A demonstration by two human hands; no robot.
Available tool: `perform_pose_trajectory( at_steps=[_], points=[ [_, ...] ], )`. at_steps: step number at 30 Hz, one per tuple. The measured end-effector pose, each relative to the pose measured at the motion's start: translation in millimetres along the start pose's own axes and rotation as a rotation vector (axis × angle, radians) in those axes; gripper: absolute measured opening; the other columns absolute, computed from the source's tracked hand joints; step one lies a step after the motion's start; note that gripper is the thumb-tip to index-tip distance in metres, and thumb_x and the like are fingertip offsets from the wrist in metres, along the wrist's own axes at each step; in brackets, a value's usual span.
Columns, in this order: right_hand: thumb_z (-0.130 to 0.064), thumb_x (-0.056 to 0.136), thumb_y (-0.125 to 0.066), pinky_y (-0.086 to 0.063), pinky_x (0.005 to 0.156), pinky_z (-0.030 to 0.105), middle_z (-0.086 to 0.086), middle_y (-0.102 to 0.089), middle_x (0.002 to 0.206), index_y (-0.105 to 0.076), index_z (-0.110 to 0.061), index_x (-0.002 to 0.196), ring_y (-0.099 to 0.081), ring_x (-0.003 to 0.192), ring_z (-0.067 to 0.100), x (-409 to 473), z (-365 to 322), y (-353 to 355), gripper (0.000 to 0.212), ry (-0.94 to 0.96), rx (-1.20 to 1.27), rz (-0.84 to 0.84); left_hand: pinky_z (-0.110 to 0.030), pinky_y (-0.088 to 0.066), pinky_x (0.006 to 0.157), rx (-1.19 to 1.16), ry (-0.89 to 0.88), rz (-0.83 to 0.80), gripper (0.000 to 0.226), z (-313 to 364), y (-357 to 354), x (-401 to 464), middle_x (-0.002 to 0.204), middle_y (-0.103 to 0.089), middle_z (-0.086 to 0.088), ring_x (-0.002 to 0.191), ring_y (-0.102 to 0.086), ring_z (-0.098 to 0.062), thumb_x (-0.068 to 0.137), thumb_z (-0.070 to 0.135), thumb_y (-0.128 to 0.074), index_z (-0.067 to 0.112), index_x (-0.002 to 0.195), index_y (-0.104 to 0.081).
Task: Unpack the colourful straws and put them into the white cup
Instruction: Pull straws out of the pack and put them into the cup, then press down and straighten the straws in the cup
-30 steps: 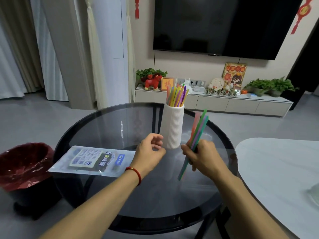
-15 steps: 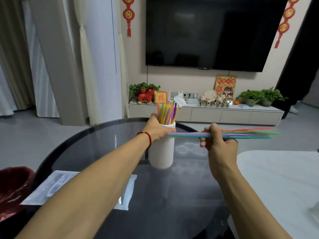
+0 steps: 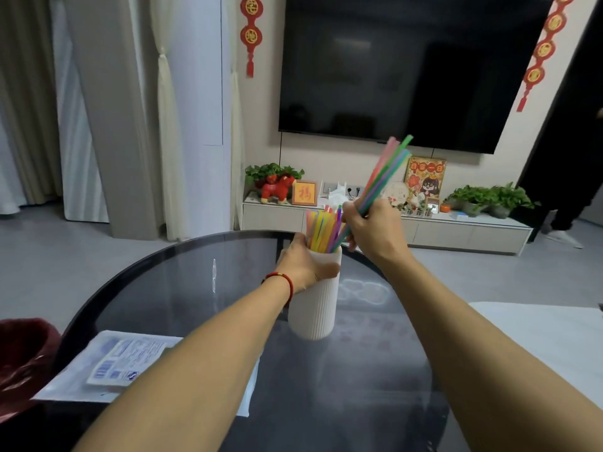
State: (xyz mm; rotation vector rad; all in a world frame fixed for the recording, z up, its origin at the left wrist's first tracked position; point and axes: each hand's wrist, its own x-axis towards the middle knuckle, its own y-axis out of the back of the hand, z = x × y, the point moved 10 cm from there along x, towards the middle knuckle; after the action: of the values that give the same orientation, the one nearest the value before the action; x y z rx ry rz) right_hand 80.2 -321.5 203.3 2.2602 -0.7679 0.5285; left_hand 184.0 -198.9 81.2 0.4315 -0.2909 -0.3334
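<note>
My right hand is gripping the loose straw bundle, long axis slanting up and far-right, lower ends entering the ribbed white cup just below-left, which my left hand is wrapping at the rim.

white cup: ribbed, matt | table: glossy glass | packet: glossy plastic
</note>
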Motion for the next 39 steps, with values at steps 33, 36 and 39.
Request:
perform_pose_trajectory(
  at_steps=[33, 36, 39],
  points=[
    [-0.046, 0.105, -0.035, -0.039, 0.112, 0.041, 0.016, -0.050, 0.156, -0.048, -0.008, 0.151, -0.050, 0.139, 0.029, -8.4, -31.6, -55.7, 0.061, 0.411, -0.341, -0.276, -0.039, -0.057, 0.076, 0.009, -0.081, 0.030, 0.076, 2.0, 1.9, 1.9, 0.103, -0.063, 0.002, 0.091, -0.063, -0.017, 0.056, 0.049, -0.078, 0.025, 0.121, -0.047],
    [-0.050, 0.104, -0.031, -0.034, 0.119, 0.044, 0.012, -0.049, 0.159, -0.050, -0.009, 0.152, -0.043, 0.147, 0.027, -15.7, -29.1, -55.8, 0.066, 0.389, -0.336, -0.306, -0.046, -0.054, 0.093, -0.026, -0.053, -0.051, 0.079, 3.4, -5.7, 4.7, 0.115, -0.060, -0.004, 0.104, -0.061, -0.024, 0.061, 0.043, -0.081, 0.021, 0.127, -0.043],
    [-0.039, 0.106, -0.040, -0.036, 0.117, 0.045, 0.012, -0.049, 0.159, -0.054, -0.010, 0.148, -0.045, 0.145, 0.028, -16.2, -43.7, -41.0, 0.053, 0.429, -0.324, -0.217, -0.045, -0.053, 0.091, 0.030, -0.030, -0.106, 0.086, 3.8, -5.2, 2.5, 0.116, -0.056, -0.003, 0.102, -0.058, -0.020, 0.065, 0.047, -0.082, 0.017, 0.132, -0.036]
  ],
)
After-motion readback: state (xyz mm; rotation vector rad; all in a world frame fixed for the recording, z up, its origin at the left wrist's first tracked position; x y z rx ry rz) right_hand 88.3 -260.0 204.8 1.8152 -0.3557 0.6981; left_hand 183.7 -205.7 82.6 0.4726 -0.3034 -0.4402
